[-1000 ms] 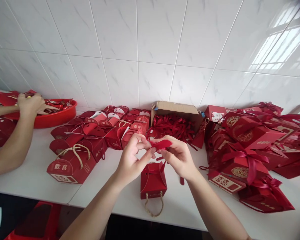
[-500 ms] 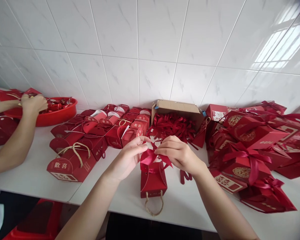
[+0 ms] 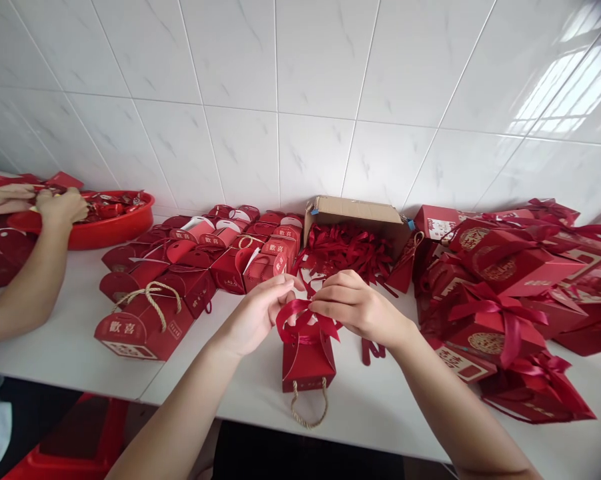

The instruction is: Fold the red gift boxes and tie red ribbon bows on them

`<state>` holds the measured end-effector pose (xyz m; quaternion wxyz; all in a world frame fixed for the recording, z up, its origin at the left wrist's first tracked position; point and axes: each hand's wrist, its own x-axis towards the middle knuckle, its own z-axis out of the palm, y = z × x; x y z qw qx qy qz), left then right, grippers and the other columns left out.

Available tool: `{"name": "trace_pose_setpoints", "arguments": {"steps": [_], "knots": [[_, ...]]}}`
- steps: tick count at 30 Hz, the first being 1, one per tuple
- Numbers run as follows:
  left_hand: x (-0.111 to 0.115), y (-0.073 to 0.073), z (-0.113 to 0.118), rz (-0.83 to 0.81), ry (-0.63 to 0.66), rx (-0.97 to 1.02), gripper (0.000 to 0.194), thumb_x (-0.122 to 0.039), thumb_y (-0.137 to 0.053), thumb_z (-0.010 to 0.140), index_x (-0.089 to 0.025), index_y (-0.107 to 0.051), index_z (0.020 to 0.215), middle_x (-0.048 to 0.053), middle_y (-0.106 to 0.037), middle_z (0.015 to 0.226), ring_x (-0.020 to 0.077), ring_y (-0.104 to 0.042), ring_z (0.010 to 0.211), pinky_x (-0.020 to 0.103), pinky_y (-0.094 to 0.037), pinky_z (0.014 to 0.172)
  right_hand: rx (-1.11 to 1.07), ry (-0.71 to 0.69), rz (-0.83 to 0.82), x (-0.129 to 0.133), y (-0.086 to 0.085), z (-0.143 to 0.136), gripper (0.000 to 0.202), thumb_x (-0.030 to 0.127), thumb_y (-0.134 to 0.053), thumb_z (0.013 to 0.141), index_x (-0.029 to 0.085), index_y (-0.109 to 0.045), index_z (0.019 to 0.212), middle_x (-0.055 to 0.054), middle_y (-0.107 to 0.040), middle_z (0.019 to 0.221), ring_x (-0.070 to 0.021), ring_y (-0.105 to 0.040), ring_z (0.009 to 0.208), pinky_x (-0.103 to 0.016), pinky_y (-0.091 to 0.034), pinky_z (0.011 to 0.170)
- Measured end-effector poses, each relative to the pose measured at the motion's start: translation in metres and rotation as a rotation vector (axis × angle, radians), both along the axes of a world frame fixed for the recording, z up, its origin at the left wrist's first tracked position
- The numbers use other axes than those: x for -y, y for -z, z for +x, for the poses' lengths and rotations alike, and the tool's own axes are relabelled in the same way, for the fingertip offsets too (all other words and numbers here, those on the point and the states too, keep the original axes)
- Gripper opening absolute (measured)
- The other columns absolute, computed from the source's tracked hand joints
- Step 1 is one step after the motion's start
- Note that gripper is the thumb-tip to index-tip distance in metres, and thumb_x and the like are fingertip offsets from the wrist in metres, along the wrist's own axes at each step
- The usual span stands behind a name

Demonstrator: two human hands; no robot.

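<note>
A small red gift box (image 3: 309,365) stands on the white table in front of me, its twisted cord handle (image 3: 310,417) drooping toward the near edge. Above its top, a red satin ribbon (image 3: 293,319) forms a loop on the left and a tail on the right. My right hand (image 3: 355,308) is closed, pinching the ribbon between thumb and fingertips. At the loop's left side my left hand (image 3: 257,313) has its fingers bent together against the ribbon; some fingertips are hidden behind it.
Several red boxes (image 3: 145,327) are grouped on the left. Behind the work stands a cardboard carton (image 3: 357,210) of ribbons. Ribbon-tied boxes (image 3: 500,330) pile up at right. A co-worker's hands (image 3: 63,203) are at a red basin (image 3: 115,230) of small wrapped items.
The ribbon on the left has gone from a flattened bow shape to a rounder, open loop. My hands stay nearly in place. The co-worker's other hand has come into view beside the basin.
</note>
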<state>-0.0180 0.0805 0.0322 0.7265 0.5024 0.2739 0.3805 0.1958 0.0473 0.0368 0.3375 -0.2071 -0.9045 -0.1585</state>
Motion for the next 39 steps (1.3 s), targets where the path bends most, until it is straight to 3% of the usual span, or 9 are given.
{"name": "trace_pose_setpoints", "arguments": {"steps": [4,8,11,17,21,26,29,33,39], "knots": [[0.007,0.0,0.001,0.304,-0.076,-0.097,0.026,-0.039,-0.055,0.09,-0.019,-0.07,0.089,0.002,-0.065,0.068,0.0168,-0.064,0.062,0.029,-0.052,0.063,-0.066,0.023,-0.025,-0.002,0.004,-0.002,0.025,0.013,-0.044,0.099,0.015,-0.067,0.111,-0.009,-0.072,0.103,-0.0218,-0.061,0.101,-0.039,-0.049,0.087],[0.015,0.01,-0.001,0.899,-0.557,-0.396,0.016,-0.029,-0.06,0.088,-0.022,-0.07,0.098,0.003,-0.072,0.086,0.0174,-0.067,0.073,0.028,-0.052,0.072,-0.412,0.143,-0.113,0.006,0.015,-0.004,0.028,0.014,-0.047,0.096,0.021,-0.067,0.114,-0.01,-0.069,0.114,-0.0239,-0.062,0.107,-0.042,-0.052,0.089],[0.018,0.031,-0.02,1.127,-0.793,-0.556,0.016,-0.025,-0.067,0.082,-0.024,-0.069,0.098,0.0,-0.064,0.072,0.0155,-0.062,0.067,0.026,-0.049,0.073,-0.634,0.293,-0.222,0.025,0.035,0.006,0.02,0.014,-0.051,0.094,0.02,-0.069,0.099,-0.01,-0.071,0.099,-0.0221,-0.066,0.091,-0.036,-0.054,0.078],[0.017,0.108,-0.101,0.915,-0.843,-0.99,0.012,-0.03,-0.06,0.084,-0.024,-0.065,0.093,-0.005,-0.042,0.059,0.0124,-0.046,0.052,0.024,-0.044,0.061,-0.603,0.817,-0.473,0.073,0.116,0.063,0.035,0.033,-0.051,0.093,0.021,-0.052,0.06,0.0,-0.049,0.054,-0.0146,-0.047,0.047,-0.029,-0.039,0.044],[0.019,0.14,-0.111,0.844,-0.671,-1.03,0.014,-0.033,-0.061,0.078,-0.024,-0.068,0.086,0.002,-0.06,0.074,0.0206,-0.062,0.067,0.032,-0.051,0.069,-0.509,0.888,-0.598,0.081,0.15,0.069,0.025,0.038,-0.052,0.093,0.019,-0.065,0.082,-0.007,-0.066,0.076,-0.0218,-0.062,0.063,-0.031,-0.048,0.051],[0.033,0.124,-0.059,0.73,-0.617,-0.763,0.016,-0.033,-0.061,0.084,-0.024,-0.063,0.096,0.009,-0.061,0.111,0.0279,-0.059,0.111,0.042,-0.045,0.1,-0.697,0.737,-0.546,0.061,0.126,0.027,0.031,0.039,-0.047,0.097,0.02,-0.061,0.117,-0.015,-0.063,0.118,-0.0276,-0.062,0.108,-0.041,-0.054,0.086],[0.04,0.115,-0.029,0.534,-0.425,-0.578,0.024,-0.034,-0.062,0.085,-0.024,-0.056,0.106,0.008,-0.059,0.116,0.025,-0.058,0.115,0.041,-0.044,0.103,-0.75,0.541,-0.827,0.045,0.111,0.003,0.029,0.043,-0.044,0.098,0.019,-0.061,0.104,-0.01,-0.066,0.103,-0.0215,-0.064,0.093,-0.032,-0.054,0.073],[0.04,0.119,-0.012,0.377,-0.393,-0.514,0.03,-0.035,-0.066,0.08,-0.023,-0.054,0.104,0.008,-0.06,0.11,0.0255,-0.062,0.106,0.039,-0.051,0.09,-0.803,0.424,-1.151,0.03,0.114,-0.014,0.036,0.052,-0.043,0.096,0.02,-0.048,0.08,0.003,-0.048,0.067,-0.0118,-0.046,0.058,-0.023,-0.041,0.051],[0.037,0.116,-0.009,0.239,-0.399,-0.548,0.035,-0.037,-0.069,0.074,-0.022,-0.053,0.103,0.008,-0.061,0.108,0.0227,-0.063,0.092,0.037,-0.052,0.08,-0.835,0.391,-1.194,0.027,0.129,-0.022,0.039,0.055,-0.047,0.092,0.022,-0.035,0.074,0.006,-0.037,0.065,-0.0095,-0.033,0.054,-0.022,-0.031,0.047]]}}
